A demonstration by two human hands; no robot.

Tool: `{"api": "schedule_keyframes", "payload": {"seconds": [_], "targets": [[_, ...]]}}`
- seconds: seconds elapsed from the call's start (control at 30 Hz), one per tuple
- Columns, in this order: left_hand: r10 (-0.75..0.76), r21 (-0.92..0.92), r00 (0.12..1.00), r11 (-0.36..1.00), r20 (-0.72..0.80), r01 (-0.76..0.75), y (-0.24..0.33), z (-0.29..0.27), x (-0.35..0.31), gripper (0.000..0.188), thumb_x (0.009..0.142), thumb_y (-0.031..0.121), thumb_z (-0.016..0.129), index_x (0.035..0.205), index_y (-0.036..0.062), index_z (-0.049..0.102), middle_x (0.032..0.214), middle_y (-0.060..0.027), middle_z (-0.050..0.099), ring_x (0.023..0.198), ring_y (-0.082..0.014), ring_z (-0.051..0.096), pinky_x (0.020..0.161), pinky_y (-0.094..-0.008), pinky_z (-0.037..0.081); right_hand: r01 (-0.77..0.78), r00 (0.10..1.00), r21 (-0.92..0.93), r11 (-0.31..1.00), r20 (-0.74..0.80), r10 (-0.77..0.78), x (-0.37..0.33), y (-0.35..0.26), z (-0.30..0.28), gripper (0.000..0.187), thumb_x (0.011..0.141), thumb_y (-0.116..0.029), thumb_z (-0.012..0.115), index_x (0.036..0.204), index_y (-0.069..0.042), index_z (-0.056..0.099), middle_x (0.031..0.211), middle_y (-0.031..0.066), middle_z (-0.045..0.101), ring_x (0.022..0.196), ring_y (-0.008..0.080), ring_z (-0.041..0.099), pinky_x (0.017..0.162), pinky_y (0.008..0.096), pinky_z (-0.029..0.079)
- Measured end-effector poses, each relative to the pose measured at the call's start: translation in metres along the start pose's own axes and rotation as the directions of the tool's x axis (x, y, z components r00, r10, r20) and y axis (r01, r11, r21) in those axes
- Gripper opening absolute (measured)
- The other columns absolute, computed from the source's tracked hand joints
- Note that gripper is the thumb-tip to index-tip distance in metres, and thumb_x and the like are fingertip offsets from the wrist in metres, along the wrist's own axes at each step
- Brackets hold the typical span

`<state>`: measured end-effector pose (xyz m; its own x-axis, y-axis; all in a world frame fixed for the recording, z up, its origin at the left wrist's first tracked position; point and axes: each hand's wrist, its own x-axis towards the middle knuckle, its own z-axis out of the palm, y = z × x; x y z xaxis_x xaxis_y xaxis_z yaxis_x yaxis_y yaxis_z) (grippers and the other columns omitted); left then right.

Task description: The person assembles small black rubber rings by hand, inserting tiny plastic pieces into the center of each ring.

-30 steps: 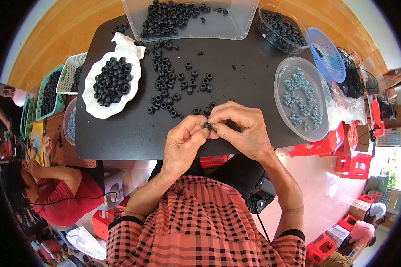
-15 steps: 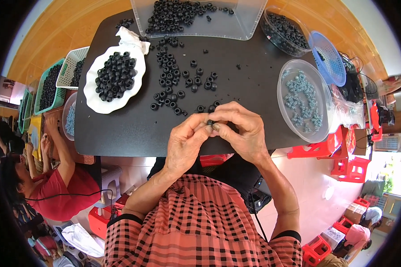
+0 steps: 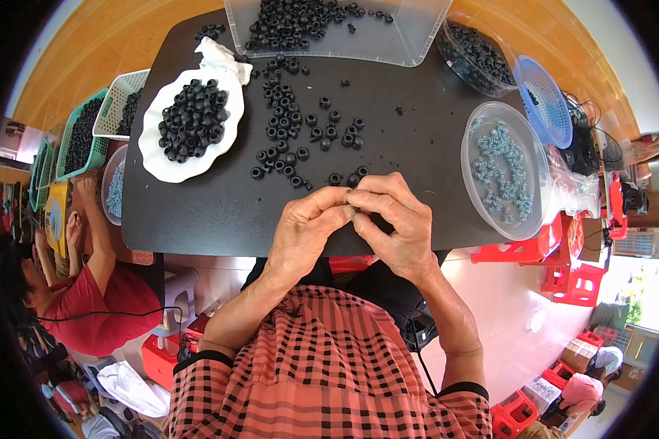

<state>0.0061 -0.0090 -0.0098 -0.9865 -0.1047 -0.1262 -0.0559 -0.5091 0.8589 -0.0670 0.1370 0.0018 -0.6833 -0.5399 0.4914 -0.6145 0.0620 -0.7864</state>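
Note:
My left hand (image 3: 300, 230) and my right hand (image 3: 397, 223) meet above the near edge of the dark table (image 3: 190, 227). Both are closed in a pinch, fingertips touching around a small black part, now almost wholly hidden by the fingers. Just beyond them, loose black round parts with holes (image 3: 282, 124) lie scattered in a rough column and small clusters. A heap of the same black parts (image 3: 192, 121) fills a white scalloped plate (image 3: 154, 157) to the left. At the right sits a clear round tub (image 3: 470, 212) with small blue-grey pieces (image 3: 504, 164).
Along the far edge stands a clear bin (image 3: 388, 47) of black parts. A clear round container (image 3: 476, 62) and a blue basket (image 3: 553, 117) stand far right. A white cloth (image 3: 220, 60) touches the plate. At left are green baskets (image 3: 84, 139) and a co-worker in red (image 3: 106, 314).
The black part that showed between my fingertips is now mostly covered. My right fingers have shifted slightly against the left ones. The whole view has moved a little.

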Motion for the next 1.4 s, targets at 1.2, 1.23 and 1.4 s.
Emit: {"api": "schedule_keyframes", "payload": {"seconds": [1.2,1.23,1.4], "targets": [[0.037,0.125,0.999,0.992,-0.028,-0.034,0.001,0.005,0.001,0.018,0.097,0.007,0.052,0.107,-0.0023,0.063,0.090,0.0012,0.062,0.083,-0.0033,0.054,0.077,-0.0188,0.045,0.239,0.971,-0.333,0.912,0.082,-0.224,0.006,0.009,-0.001,0.042,0.068,-0.005,0.073,0.108,0.000,0.060,0.093,0.0082,0.060,0.076,0.0230,0.058,0.066,0.0350,0.046],[0.037,0.107,0.999,0.994,-0.023,-0.035,0.002,0.006,0.002,0.018,0.097,0.007,0.051,0.108,-0.0027,0.063,0.091,0.0004,0.062,0.084,-0.0042,0.055,0.078,-0.0195,0.046,0.217,0.976,-0.306,0.927,0.067,-0.206,0.007,0.009,-0.001,0.041,0.069,-0.004,0.072,0.108,0.000,0.061,0.093,0.0085,0.060,0.077,0.0229,0.059,0.067,0.0351,0.047],[0.081,0.039,0.997,0.996,-0.006,-0.080,-0.003,0.002,0.002,0.020,0.098,0.009,0.050,0.110,-0.0035,0.061,0.093,-0.0017,0.063,0.086,-0.0069,0.058,0.081,-0.0215,0.047,0.038,0.999,-0.048,0.998,-0.021,-0.039,0.009,0.006,-0.005,0.036,0.071,0.000,0.072,0.106,-0.002,0.063,0.088,0.0085,0.063,0.072,0.0200,0.061,0.069,0.0319,0.051]]}}
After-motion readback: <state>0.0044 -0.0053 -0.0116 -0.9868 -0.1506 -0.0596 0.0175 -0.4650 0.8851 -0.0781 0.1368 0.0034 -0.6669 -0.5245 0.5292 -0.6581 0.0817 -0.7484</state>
